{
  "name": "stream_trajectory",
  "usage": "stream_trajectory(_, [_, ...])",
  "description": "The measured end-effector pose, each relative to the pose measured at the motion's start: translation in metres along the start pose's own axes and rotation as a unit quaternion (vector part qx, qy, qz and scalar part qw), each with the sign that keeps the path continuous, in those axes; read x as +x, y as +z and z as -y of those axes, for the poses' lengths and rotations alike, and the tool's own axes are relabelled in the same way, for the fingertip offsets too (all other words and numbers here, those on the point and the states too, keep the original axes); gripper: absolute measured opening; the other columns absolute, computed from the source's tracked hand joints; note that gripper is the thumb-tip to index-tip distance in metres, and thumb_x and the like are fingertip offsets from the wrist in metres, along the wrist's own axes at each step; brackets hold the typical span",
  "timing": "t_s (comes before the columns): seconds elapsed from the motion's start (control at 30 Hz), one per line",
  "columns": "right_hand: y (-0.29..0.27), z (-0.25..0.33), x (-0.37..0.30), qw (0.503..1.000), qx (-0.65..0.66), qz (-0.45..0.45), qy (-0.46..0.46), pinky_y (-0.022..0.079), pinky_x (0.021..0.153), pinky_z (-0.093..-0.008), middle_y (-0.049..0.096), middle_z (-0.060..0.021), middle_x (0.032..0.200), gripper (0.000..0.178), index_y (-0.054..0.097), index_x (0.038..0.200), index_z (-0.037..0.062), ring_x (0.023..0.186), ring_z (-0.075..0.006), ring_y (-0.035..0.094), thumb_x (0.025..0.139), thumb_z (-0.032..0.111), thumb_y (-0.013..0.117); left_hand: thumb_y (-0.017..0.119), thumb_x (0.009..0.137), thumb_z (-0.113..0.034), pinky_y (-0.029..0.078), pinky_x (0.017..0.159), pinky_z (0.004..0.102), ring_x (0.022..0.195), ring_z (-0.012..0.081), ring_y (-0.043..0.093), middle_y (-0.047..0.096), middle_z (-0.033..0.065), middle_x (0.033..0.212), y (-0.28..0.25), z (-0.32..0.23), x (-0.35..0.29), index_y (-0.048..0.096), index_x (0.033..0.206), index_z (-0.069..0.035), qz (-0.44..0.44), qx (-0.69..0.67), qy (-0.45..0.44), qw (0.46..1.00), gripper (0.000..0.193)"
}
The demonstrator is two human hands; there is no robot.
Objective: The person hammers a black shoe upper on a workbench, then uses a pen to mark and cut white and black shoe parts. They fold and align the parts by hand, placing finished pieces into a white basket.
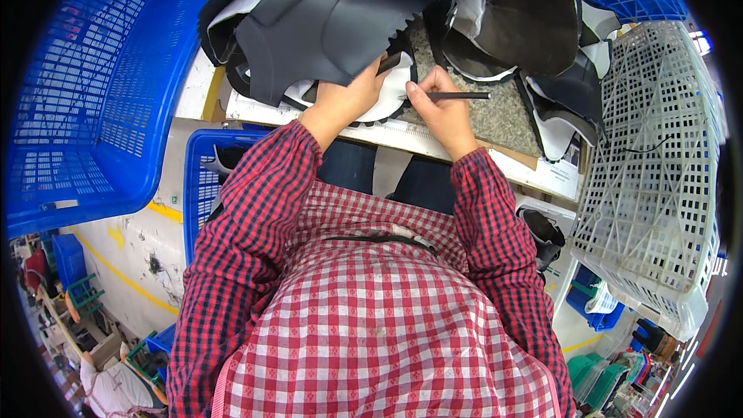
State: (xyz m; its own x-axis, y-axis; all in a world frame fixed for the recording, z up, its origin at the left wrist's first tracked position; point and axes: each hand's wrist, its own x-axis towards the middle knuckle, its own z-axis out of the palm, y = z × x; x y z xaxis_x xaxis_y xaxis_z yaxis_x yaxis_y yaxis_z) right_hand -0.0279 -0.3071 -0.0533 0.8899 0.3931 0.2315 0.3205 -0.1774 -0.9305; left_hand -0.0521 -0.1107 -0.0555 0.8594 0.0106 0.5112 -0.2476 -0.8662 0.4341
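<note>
A black shoe upper [298, 35] with jagged edges and a white lining [391, 97] lies on the near left of the worktable. My left hand [348, 102] is closed on its near edge, the fingers partly hidden beneath the black material. Just to the right, my right hand [445, 108] pinches a slim dark pen-like tool [472, 96]. Its back end points right, and its tip is hidden or too small to make out beside the white lining. More black uppers [534, 15] with pale linings are heaped at the far right of the table.
A speckled grey slab [495, 112] covers part of the worktable, with a white ruler-like strip along the near edge. Large blue baskets [131, 139] flank the left side, one below table height [193, 209]. On the right leans a white perforated crate [650, 162]. Another person [116, 387] is far lower left.
</note>
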Motion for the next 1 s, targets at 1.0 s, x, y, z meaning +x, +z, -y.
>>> stream_trajectory(1.0, [-0.151,0.023,-0.123,0.955,0.056,-0.07,0.281,0.035,0.054,-0.0196,0.064,0.0012,0.075,0.028,0.065,0.106,0.0059,0.059,-0.0039,0.043,0.109,0.031,0.053,0.071,0.091,-0.024,0.051,0.089,0.045,0.104,0.0338,0.067,0.07,0.0101,0.107,0.012,0.008,-0.01,0.065,0.118,-0.019,0.066,0.034,-0.042,0.996,0.028])
